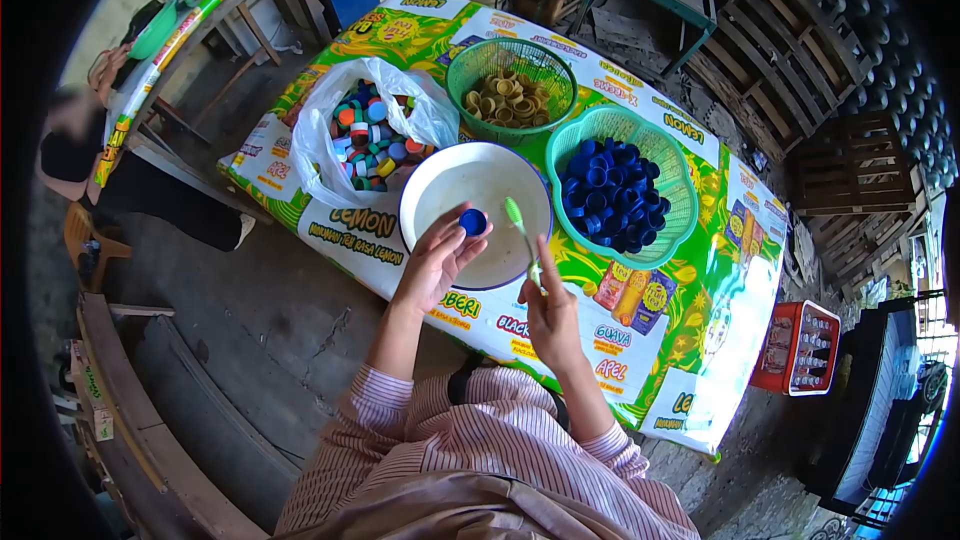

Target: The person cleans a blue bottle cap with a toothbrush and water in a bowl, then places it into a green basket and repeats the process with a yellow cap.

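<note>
Between the fingertips of my left hand [437, 258] is a dark blue bottle cap [472, 222], held over the near part of a white bowl [425, 183] with a blue rim. My right hand [552, 315] is closed around the handle of a green and white toothbrush [521, 225]. Its green head points up over the bowl's right side, apart from the cap. Right of the bowl, a light green basket [683, 162] holds many dark blue caps [610, 190]. Behind the bowl, a green basket [470, 60] contains yellowish-brown caps [512, 98].
An open white plastic bag [312, 155] of mixed-colour caps stands left of the bowl. Everything rests on a table with a printed lemon cover [690, 325]. A red crate [797, 348] is on the floor at right. Another person [75, 145] sits at far left.
</note>
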Motion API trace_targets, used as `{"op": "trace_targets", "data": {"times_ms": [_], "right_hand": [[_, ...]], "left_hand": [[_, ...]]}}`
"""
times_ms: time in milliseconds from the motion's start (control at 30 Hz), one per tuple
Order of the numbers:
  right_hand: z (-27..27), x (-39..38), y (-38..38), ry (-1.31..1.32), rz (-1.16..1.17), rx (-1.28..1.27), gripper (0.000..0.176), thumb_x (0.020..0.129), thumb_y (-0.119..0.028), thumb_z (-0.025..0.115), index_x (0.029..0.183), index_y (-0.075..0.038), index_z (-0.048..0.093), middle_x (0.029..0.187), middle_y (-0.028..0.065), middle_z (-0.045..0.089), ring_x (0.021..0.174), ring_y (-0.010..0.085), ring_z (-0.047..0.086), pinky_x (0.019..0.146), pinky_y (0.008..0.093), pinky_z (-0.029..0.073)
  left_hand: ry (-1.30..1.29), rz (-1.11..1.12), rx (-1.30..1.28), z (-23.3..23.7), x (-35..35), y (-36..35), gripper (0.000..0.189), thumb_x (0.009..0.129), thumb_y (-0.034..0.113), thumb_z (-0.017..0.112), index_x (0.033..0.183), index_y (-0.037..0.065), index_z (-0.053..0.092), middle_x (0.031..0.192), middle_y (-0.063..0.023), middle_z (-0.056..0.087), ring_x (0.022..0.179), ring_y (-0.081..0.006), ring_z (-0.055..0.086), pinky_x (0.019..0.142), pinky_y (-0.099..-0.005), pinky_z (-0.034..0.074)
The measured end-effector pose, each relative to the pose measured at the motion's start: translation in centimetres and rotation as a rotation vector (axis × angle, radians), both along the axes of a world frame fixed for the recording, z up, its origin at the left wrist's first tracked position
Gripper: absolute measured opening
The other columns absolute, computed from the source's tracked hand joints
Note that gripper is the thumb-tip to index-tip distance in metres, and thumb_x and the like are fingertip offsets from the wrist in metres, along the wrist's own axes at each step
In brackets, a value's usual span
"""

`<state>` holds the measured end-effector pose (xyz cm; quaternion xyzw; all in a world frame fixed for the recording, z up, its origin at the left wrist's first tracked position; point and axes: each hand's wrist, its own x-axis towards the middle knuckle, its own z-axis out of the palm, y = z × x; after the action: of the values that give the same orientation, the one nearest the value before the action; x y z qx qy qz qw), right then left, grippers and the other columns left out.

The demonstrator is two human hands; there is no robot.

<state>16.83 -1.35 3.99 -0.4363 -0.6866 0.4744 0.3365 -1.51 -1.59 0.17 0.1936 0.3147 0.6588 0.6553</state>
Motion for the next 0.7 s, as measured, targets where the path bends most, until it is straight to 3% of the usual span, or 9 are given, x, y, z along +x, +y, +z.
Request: {"op": "trace_targets", "data": {"times_ms": [33,100,167,233,300,367,700], "right_hand": [[0.0,-0.2,0.0,-0.046,0.031,0.041,0.061,0.079,0.009,0.043,0.135,-0.012,0.031,0.071,0.0164,0.055,0.061,0.0216,0.057,0.061,0.0268,0.045],[0.0,-1.1,-0.6,-0.028,0.048,0.181,0.054,0.081,0.007,0.043,0.131,-0.011,0.038,0.064,0.0119,0.052,0.056,0.0178,0.052,0.057,0.0272,0.044],[-0.5,-1.5,-0.8,-0.029,0.075,0.205,0.051,0.081,0.006,0.045,0.129,-0.011,0.041,0.067,0.0156,0.054,0.055,0.0230,0.054,0.057,0.0302,0.044],[-0.7,-1.3,-0.4,-0.090,0.043,0.214,0.051,0.081,0.004,0.048,0.128,-0.013,0.042,0.074,0.0198,0.056,0.061,0.0342,0.057,0.058,0.0386,0.045],[-0.7,-1.2,-0.3,-0.102,0.032,0.223,0.050,0.081,0.003,0.049,0.128,-0.014,0.043,0.074,0.0192,0.056,0.059,0.0339,0.057,0.056,0.0392,0.045],[-0.4,-1.3,-0.8,-0.133,0.013,0.258,0.047,0.083,0.003,0.046,0.128,-0.011,0.043,0.069,0.0172,0.054,0.054,0.0246,0.054,0.055,0.0321,0.044],[-0.8,-1.2,-0.7,-0.004,0.062,0.226,0.047,0.082,0.004,0.047,0.127,-0.010,0.043,0.075,0.0227,0.056,0.057,0.0289,0.056,0.058,0.0335,0.045]], "left_hand": [[0.024,-0.003,0.005,0.0,0.1,-0.1,0.037,0.090,0.006,0.043,0.126,0.004,0.039,0.120,-0.0122,0.049,0.113,-0.0235,0.048,0.095,-0.0297,0.041],[0.086,0.041,0.006,0.3,0.6,-0.3,0.036,0.089,0.006,0.044,0.125,0.003,0.040,0.121,-0.0107,0.048,0.111,-0.0208,0.049,0.095,-0.0288,0.041],[0.047,0.023,0.009,1.0,0.7,-0.5,0.035,0.089,0.005,0.046,0.123,0.002,0.041,0.120,-0.0088,0.048,0.109,-0.0172,0.049,0.095,-0.0283,0.041],[0.166,0.072,0.020,0.9,0.8,-0.7,0.035,0.088,0.005,0.047,0.122,0.002,0.042,0.118,-0.0077,0.048,0.108,-0.0148,0.049,0.096,-0.0285,0.040],[0.170,0.071,-0.004,0.2,0.9,-0.7,0.035,0.088,0.005,0.048,0.122,0.002,0.042,0.118,-0.0075,0.049,0.109,-0.0150,0.048,0.096,-0.0288,0.040],[0.171,0.126,-0.056,0.0,1.1,-0.7,0.035,0.089,0.004,0.044,0.123,-0.001,0.040,0.119,-0.0109,0.048,0.111,-0.0206,0.048,0.096,-0.0275,0.041],[0.212,0.096,-0.026,-0.1,1.1,-0.5,0.033,0.090,0.006,0.045,0.122,-0.001,0.042,0.119,-0.0094,0.049,0.105,-0.0163,0.052,0.093,-0.0259,0.043]]}}
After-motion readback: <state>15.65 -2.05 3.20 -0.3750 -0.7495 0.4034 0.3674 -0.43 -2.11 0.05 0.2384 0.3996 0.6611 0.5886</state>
